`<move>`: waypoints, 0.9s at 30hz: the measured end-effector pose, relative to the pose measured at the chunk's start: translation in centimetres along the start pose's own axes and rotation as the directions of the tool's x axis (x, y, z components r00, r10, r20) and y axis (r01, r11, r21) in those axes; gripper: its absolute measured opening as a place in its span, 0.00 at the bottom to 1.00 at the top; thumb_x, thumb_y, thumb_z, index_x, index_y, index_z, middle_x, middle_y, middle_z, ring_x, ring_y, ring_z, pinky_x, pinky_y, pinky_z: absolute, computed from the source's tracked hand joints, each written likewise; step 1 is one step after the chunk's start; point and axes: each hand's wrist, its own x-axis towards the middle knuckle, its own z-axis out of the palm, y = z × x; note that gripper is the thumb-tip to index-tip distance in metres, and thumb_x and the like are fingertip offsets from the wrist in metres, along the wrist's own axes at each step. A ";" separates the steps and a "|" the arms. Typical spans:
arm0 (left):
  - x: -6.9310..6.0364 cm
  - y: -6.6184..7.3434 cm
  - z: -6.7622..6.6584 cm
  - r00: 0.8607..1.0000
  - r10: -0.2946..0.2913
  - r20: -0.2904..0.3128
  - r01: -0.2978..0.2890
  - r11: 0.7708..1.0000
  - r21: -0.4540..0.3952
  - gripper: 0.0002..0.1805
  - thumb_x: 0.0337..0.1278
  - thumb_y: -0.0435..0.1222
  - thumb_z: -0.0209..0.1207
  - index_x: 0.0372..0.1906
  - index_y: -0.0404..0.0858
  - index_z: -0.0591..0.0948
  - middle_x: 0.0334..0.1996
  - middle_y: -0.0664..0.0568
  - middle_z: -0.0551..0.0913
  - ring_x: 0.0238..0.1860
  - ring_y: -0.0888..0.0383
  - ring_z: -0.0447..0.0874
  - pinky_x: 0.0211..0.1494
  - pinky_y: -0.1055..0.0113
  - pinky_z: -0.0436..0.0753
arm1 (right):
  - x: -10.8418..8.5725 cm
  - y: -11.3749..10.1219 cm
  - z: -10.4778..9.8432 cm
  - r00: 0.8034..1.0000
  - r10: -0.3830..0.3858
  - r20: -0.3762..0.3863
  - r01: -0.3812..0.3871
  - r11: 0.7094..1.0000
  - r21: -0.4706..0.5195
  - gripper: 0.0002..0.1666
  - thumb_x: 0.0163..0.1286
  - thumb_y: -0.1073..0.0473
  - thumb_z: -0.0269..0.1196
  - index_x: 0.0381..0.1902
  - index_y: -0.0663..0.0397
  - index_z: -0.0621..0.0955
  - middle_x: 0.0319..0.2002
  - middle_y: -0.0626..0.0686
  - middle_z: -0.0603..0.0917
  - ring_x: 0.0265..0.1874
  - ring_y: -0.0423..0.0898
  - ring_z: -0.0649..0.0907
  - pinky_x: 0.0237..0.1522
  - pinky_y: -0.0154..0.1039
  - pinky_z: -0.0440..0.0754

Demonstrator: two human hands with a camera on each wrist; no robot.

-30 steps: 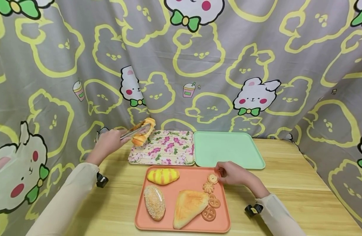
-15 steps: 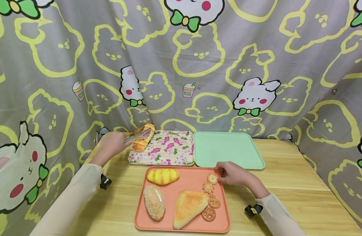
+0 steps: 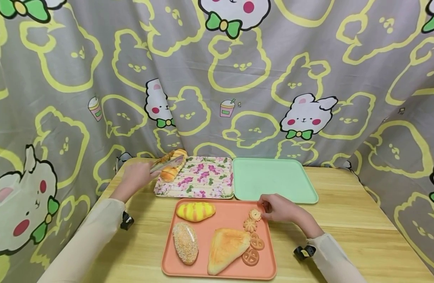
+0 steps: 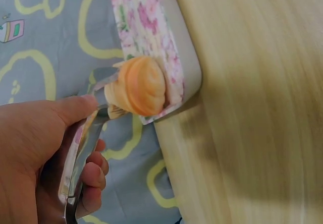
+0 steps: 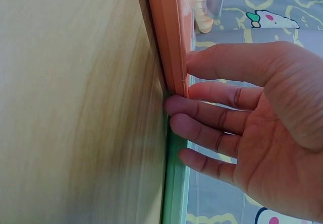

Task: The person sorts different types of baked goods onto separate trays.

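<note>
Bread (image 4: 144, 85), long, golden-brown, ridged, at left end of floral-print rectangular tray (image 3: 203, 177); clasped in silvery metal tongs (image 3: 166, 164) clenched in left grip (image 3: 137, 174), presumably for touch-free handling. Far right corner of coral rectangular tray (image 3: 231, 214) pinched in right grip (image 3: 278, 208), probably for steadiness.

- Head view: bright, even, diffuse light; curtain (image 3: 252, 78) pattern mostly sharp, stretched toward the left edge.
- Soft shadow on the wooden tabletop (image 3: 139, 239) beside the left sleeve (image 3: 86, 239).
- White glare on the sesame bread (image 3: 185, 245).
- Left wrist view: softer detail; metal tongs (image 4: 84, 161) reflective.
- Right wrist view: dimmer, bluish, tabletop grain blurred.
</note>
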 end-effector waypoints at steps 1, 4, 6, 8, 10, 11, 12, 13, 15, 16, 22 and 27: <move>0.0 0.0 0.1 1.000 0.000 0.001 0.000 1.000 0.001 0.21 0.69 0.53 0.60 0.36 0.37 0.79 0.19 0.49 0.73 0.19 0.52 0.71 0.19 0.60 0.65 | 0.0 0.0 0.0 1.000 0.001 -0.001 -0.001 1.000 0.000 0.10 0.65 0.65 0.69 0.43 0.58 0.81 0.30 0.49 0.80 0.28 0.38 0.75 0.32 0.33 0.75; -0.1 -0.1 0.3 1.000 -0.005 0.006 0.005 1.000 -0.001 0.23 0.69 0.54 0.60 0.40 0.35 0.80 0.20 0.47 0.75 0.19 0.52 0.72 0.19 0.60 0.66 | -0.1 0.0 0.0 1.000 -0.004 0.000 0.004 1.000 0.004 0.10 0.65 0.64 0.69 0.43 0.58 0.81 0.30 0.48 0.81 0.28 0.38 0.76 0.32 0.33 0.75; -0.1 -0.2 0.3 1.000 -0.010 0.010 0.010 1.000 -0.005 0.25 0.68 0.55 0.60 0.45 0.34 0.81 0.22 0.46 0.78 0.19 0.51 0.73 0.18 0.60 0.66 | -0.1 -0.1 0.0 1.000 -0.004 0.001 0.004 1.000 0.010 0.09 0.65 0.64 0.69 0.43 0.58 0.81 0.30 0.48 0.81 0.28 0.38 0.76 0.32 0.33 0.75; -0.2 -0.2 0.3 1.000 -0.018 0.017 0.019 1.000 -0.013 0.28 0.68 0.56 0.59 0.49 0.33 0.81 0.23 0.45 0.79 0.20 0.51 0.74 0.18 0.60 0.67 | -0.2 -0.1 0.0 1.000 -0.009 0.001 0.009 1.000 0.012 0.09 0.65 0.65 0.69 0.42 0.58 0.81 0.30 0.49 0.81 0.28 0.39 0.76 0.32 0.33 0.75; -0.2 -0.2 0.3 0.999 -0.029 0.027 0.029 0.999 -0.023 0.29 0.68 0.57 0.59 0.51 0.33 0.81 0.25 0.43 0.81 0.20 0.51 0.74 0.18 0.60 0.67 | -0.1 -0.2 0.0 1.000 -0.014 -0.001 0.014 1.000 0.007 0.09 0.66 0.65 0.69 0.42 0.58 0.81 0.30 0.49 0.81 0.28 0.40 0.76 0.32 0.33 0.75; -0.2 -0.2 0.2 0.999 -0.033 0.033 0.034 0.999 -0.028 0.30 0.68 0.57 0.59 0.53 0.32 0.81 0.25 0.43 0.81 0.20 0.51 0.74 0.18 0.60 0.67 | -0.1 -0.2 0.0 1.000 -0.010 0.000 0.010 1.000 0.007 0.09 0.66 0.65 0.69 0.42 0.58 0.81 0.30 0.49 0.81 0.28 0.40 0.76 0.32 0.33 0.75; -0.2 -0.2 0.2 0.998 -0.041 0.041 0.042 0.999 -0.032 0.31 0.68 0.58 0.58 0.54 0.33 0.80 0.26 0.43 0.82 0.20 0.51 0.74 0.19 0.61 0.67 | -0.1 -0.2 0.1 1.000 -0.008 0.000 0.008 1.000 0.004 0.09 0.66 0.65 0.69 0.42 0.58 0.81 0.30 0.49 0.81 0.28 0.41 0.77 0.32 0.33 0.75; -0.3 -0.2 0.2 0.998 -0.049 0.050 0.051 0.998 -0.037 0.32 0.68 0.58 0.58 0.56 0.33 0.80 0.27 0.43 0.82 0.20 0.51 0.74 0.19 0.61 0.67 | -0.1 -0.1 0.1 1.000 -0.003 0.001 0.003 1.000 0.001 0.09 0.66 0.65 0.69 0.42 0.58 0.81 0.30 0.49 0.81 0.28 0.41 0.77 0.32 0.33 0.75; -0.3 -0.2 0.1 0.996 -0.062 0.070 0.065 0.997 -0.046 0.34 0.67 0.59 0.58 0.59 0.32 0.79 0.27 0.42 0.82 0.21 0.51 0.74 0.19 0.62 0.66 | -0.1 -0.1 0.1 1.000 0.005 0.005 -0.005 1.000 -0.001 0.09 0.66 0.64 0.69 0.42 0.57 0.81 0.30 0.49 0.81 0.29 0.41 0.77 0.33 0.33 0.75; -0.3 -0.1 0.1 0.994 -0.069 0.080 0.073 0.996 -0.049 0.35 0.67 0.59 0.57 0.61 0.32 0.78 0.28 0.42 0.82 0.21 0.51 0.74 0.19 0.62 0.66 | -0.1 0.0 0.1 1.000 0.005 0.005 -0.005 1.000 0.000 0.09 0.66 0.64 0.69 0.42 0.57 0.81 0.30 0.49 0.81 0.29 0.42 0.77 0.33 0.33 0.75; -0.3 -0.3 0.0 0.991 -0.075 0.111 0.083 0.994 -0.068 0.37 0.68 0.59 0.57 0.63 0.32 0.77 0.26 0.44 0.81 0.21 0.52 0.73 0.19 0.62 0.65 | -0.1 0.1 0.1 1.000 -0.015 -0.006 0.015 1.000 -0.010 0.10 0.65 0.65 0.69 0.42 0.58 0.81 0.30 0.48 0.81 0.28 0.39 0.77 0.32 0.33 0.76; -0.2 -0.3 -0.3 0.989 -0.070 0.128 0.081 0.993 -0.081 0.34 0.69 0.59 0.56 0.58 0.33 0.80 0.29 0.44 0.82 0.24 0.51 0.75 0.22 0.61 0.67 | -0.1 0.2 0.1 1.000 -0.006 -0.001 0.006 1.000 -0.003 0.10 0.65 0.65 0.69 0.43 0.58 0.82 0.30 0.48 0.81 0.28 0.38 0.76 0.33 0.33 0.76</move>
